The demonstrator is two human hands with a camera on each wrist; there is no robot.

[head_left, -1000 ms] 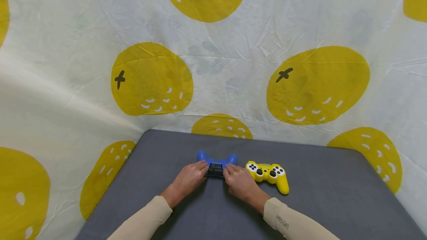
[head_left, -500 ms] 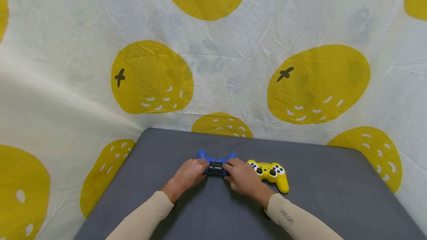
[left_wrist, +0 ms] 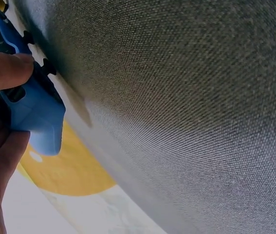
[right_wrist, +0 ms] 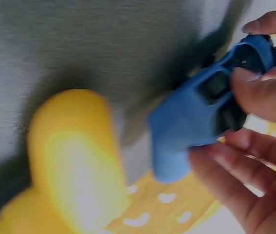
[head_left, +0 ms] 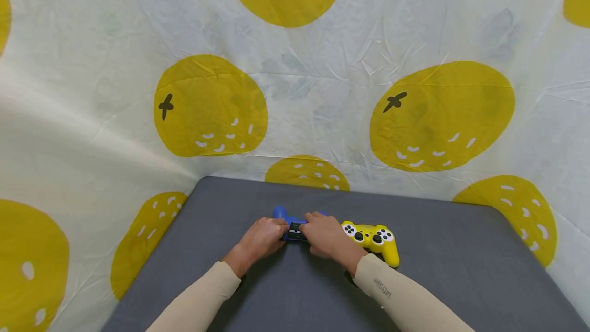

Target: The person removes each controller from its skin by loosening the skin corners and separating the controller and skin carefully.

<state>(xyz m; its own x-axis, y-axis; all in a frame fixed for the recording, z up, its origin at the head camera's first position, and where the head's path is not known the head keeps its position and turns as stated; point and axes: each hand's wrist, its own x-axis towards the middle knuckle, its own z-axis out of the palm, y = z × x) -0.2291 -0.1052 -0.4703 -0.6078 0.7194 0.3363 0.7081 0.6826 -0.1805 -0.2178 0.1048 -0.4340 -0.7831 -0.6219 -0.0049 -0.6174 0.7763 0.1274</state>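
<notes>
A blue game controller (head_left: 279,213) is face down near the middle of the table, its handles pointing away from me. Its black body shows through the blue shell (left_wrist: 38,117), and two black thumbsticks (left_wrist: 49,67) stick out toward the tabletop. My left hand (head_left: 264,237) grips one end, thumb on the shoulder edge and fingers on the back. At the other end my right hand (head_left: 326,234) pinches it, thumb (right_wrist: 259,95) by the black shoulder buttons and other fingers along the back. A yellow game controller (head_left: 369,236) lies face up just right of my right hand.
The dark grey table (head_left: 438,255) runs back to a pale cloth (head_left: 318,117) printed with large yellow fruit shapes, which also hangs along its left side. Beige sleeves (head_left: 405,291) cover both forearms.
My right hand has shifted left along the blue controller, covering part of its black middle and its right handle. The left hand keeps its grip. The yellow controller stays in place.
</notes>
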